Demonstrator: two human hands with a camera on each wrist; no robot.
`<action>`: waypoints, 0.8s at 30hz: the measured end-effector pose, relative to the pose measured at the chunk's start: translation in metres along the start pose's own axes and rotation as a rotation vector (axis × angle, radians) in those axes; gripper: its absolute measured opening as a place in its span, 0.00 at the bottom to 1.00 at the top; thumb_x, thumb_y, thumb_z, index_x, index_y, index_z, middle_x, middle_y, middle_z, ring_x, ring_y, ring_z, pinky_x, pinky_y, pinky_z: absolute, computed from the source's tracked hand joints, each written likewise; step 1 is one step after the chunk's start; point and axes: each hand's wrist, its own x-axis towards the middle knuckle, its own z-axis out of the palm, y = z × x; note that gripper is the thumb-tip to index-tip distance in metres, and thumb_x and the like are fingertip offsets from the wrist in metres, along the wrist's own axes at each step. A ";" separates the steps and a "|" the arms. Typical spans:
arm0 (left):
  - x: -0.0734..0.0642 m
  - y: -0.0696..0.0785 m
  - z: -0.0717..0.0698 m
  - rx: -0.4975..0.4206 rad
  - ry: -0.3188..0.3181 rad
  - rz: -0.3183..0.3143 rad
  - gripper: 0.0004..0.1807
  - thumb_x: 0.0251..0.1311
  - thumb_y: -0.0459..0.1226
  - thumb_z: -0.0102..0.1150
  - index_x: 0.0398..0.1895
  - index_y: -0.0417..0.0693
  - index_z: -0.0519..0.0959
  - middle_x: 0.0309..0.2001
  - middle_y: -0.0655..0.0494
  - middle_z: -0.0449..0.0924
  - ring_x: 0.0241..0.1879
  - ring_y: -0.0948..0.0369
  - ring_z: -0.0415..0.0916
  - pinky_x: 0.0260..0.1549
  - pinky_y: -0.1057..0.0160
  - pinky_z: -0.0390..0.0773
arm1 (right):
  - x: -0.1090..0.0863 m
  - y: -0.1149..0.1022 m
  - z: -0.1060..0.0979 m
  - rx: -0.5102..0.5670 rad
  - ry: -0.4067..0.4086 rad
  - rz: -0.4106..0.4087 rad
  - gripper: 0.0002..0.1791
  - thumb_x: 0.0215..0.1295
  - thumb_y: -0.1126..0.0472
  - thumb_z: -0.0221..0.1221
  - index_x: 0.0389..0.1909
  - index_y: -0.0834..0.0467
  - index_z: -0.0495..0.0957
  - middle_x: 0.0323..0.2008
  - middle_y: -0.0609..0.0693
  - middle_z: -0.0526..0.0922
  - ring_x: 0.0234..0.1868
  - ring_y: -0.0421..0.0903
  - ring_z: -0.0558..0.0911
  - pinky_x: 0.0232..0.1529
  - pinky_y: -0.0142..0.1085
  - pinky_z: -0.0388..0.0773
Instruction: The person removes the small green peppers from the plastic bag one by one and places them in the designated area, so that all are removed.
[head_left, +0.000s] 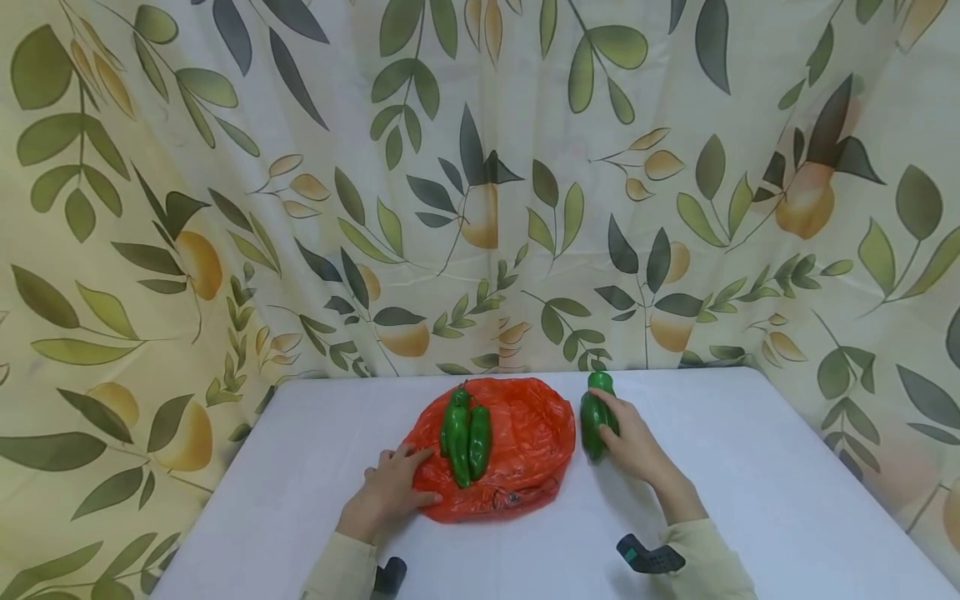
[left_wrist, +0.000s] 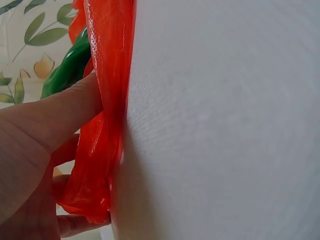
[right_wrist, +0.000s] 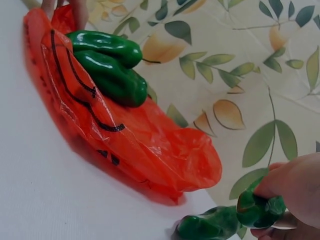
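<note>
A red plastic bag [head_left: 525, 433] lies spread on the table with several long green peppers [head_left: 460, 437] on it. My left hand [head_left: 390, 492] holds the bag's left edge, its thumb at the near side and its fingers spread farther up. In the left wrist view, red film [left_wrist: 107, 100] runs past the thumb. To the right of the bag, my right hand [head_left: 633, 437] grips a green pepper [right_wrist: 260, 207] between thumb and fingers. Another green pepper [right_wrist: 207, 225] lies right beside it, low on the table in the right wrist view.
The white table [head_left: 300, 442] ends at a far edge just beyond the bag and peppers. A leaf-and-fruit patterned curtain [head_left: 480, 208] hangs right behind it. Dark devices [head_left: 651, 557] sit at both wrists.
</note>
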 end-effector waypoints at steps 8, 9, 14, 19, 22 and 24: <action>0.000 0.000 0.000 0.023 -0.003 0.000 0.43 0.49 0.53 0.76 0.70 0.52 0.73 0.68 0.43 0.70 0.63 0.43 0.65 0.58 0.26 0.70 | 0.002 0.005 -0.001 -0.016 -0.006 0.011 0.33 0.70 0.70 0.49 0.76 0.62 0.57 0.69 0.76 0.62 0.68 0.74 0.65 0.64 0.70 0.68; 0.000 0.000 0.000 0.025 -0.003 -0.002 0.43 0.50 0.54 0.76 0.70 0.52 0.73 0.68 0.43 0.69 0.63 0.42 0.65 0.58 0.26 0.70 | 0.002 0.005 -0.002 -0.019 -0.008 0.008 0.34 0.70 0.70 0.49 0.76 0.62 0.56 0.68 0.76 0.62 0.68 0.74 0.65 0.64 0.70 0.69; 0.001 0.001 0.000 0.031 -0.007 -0.013 0.43 0.49 0.54 0.76 0.70 0.53 0.73 0.68 0.44 0.69 0.64 0.43 0.65 0.58 0.28 0.71 | 0.002 0.008 -0.005 -0.018 -0.010 0.002 0.34 0.69 0.71 0.51 0.76 0.63 0.57 0.68 0.77 0.63 0.67 0.74 0.66 0.64 0.70 0.69; 0.001 0.001 0.000 0.027 -0.006 -0.018 0.43 0.49 0.54 0.76 0.70 0.54 0.73 0.68 0.44 0.69 0.64 0.43 0.65 0.58 0.27 0.71 | 0.001 0.015 -0.009 -0.023 -0.010 0.013 0.34 0.68 0.72 0.50 0.75 0.64 0.57 0.69 0.77 0.62 0.69 0.75 0.64 0.66 0.71 0.65; 0.001 0.000 0.000 0.013 -0.005 -0.024 0.43 0.49 0.54 0.76 0.70 0.54 0.73 0.69 0.45 0.69 0.65 0.42 0.64 0.58 0.27 0.71 | 0.001 0.021 -0.011 -0.018 -0.012 0.027 0.35 0.68 0.72 0.50 0.76 0.65 0.56 0.70 0.77 0.60 0.71 0.76 0.61 0.68 0.71 0.61; 0.001 0.000 0.001 0.001 -0.005 -0.031 0.43 0.49 0.53 0.76 0.70 0.55 0.73 0.69 0.45 0.68 0.65 0.42 0.64 0.58 0.26 0.70 | 0.002 0.024 -0.010 -0.016 -0.018 0.026 0.35 0.67 0.73 0.50 0.75 0.66 0.56 0.70 0.78 0.60 0.71 0.76 0.61 0.69 0.70 0.60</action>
